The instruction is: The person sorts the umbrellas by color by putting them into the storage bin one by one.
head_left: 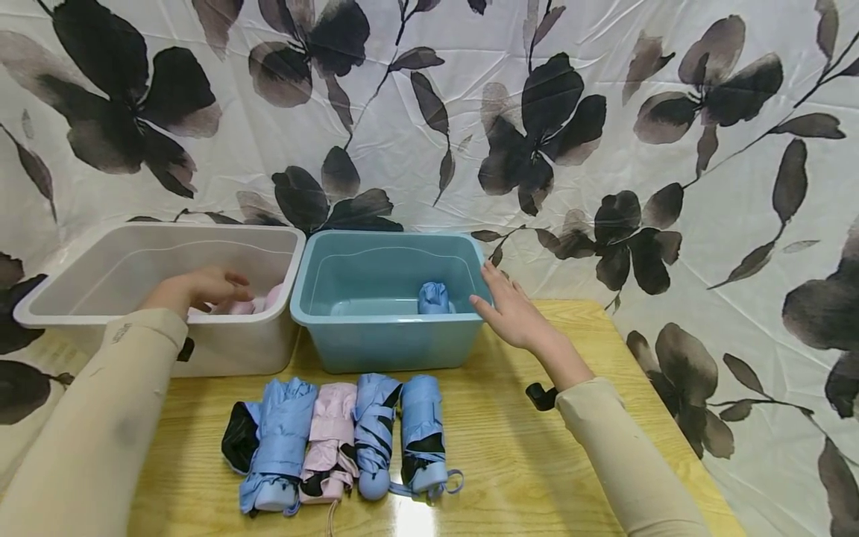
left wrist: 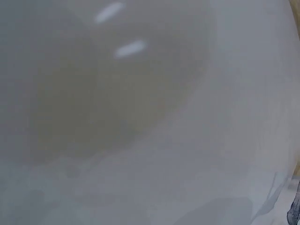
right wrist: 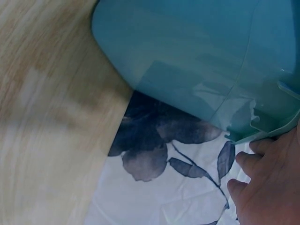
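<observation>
My left hand [head_left: 201, 287] reaches over the near rim into the white bin [head_left: 168, 230], its fingers loosely bent just above a folded pink umbrella [head_left: 236, 307]. Part of another pink bundle [head_left: 274, 295] shows by the bin's right wall. Beside it stands a blue bin [head_left: 389, 347] with a folded blue umbrella [head_left: 433, 298] inside. My right hand [head_left: 513, 309] is at that bin's right rim, fingers spread and holding nothing. In the right wrist view, its fingertips [right wrist: 248, 161] lie close to the rim. The left wrist view shows just the bin's pale wall.
On the wooden table [head_left: 510, 462], in front of the bins, lie a blue umbrella [head_left: 278, 440] with a black part, a pink umbrella [head_left: 332, 432], a blue umbrella [head_left: 376, 425] and another blue one [head_left: 423, 429]. A floral cloth [head_left: 416, 149] hangs behind.
</observation>
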Motion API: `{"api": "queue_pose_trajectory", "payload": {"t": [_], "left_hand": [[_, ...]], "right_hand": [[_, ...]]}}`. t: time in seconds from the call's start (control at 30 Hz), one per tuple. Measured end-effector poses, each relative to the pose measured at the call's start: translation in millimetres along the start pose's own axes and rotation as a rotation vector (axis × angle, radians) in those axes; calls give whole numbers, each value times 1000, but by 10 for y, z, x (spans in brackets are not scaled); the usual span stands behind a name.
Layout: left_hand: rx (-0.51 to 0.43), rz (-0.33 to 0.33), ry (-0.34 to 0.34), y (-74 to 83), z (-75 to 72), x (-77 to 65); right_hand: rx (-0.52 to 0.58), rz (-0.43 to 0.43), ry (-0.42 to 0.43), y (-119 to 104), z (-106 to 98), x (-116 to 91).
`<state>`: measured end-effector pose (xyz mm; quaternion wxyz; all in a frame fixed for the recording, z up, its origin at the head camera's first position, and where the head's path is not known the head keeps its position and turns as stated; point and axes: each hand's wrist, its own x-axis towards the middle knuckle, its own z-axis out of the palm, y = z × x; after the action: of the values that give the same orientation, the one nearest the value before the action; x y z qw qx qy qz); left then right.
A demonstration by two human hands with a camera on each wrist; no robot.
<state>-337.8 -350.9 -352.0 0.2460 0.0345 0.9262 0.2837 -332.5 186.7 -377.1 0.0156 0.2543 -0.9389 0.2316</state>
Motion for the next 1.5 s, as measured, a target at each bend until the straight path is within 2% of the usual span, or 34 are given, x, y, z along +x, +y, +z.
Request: {"api": "queue_pose_trajectory", "payload": {"t": [0.17,0.33,0.47,0.57,0.77,0.93,1.13,1.23,1.33,1.5], "left_hand": [[43,53,51,18,-2,-60],[103,154,158,54,4,-145],[96,204,258,143,23,-261],[47,217,324,217,77,-370],[-41,299,493,346,299,-645],[-44,370,654,395,533,-866],[-48,466,842,368,810,-1061],[-78,486,878,362,945,-1158],[-101,506,869,352,1086,-1233],[-47,556,857,285,1319,-1236]], "right_hand": [[1,-2,-6,-5,14,16],[12,2,-8,-15,2,6],[16,-3,-4,3,3,0],[17,1,-6,11,12,-6],[24,5,-9,3,13,-11],[24,7,-11,-5,-1,4],[26,5,-12,-16,-1,12],[23,5,-13,-7,8,12],[24,7,-12,-1,15,11],[28,2,-6,3,11,17]]}}
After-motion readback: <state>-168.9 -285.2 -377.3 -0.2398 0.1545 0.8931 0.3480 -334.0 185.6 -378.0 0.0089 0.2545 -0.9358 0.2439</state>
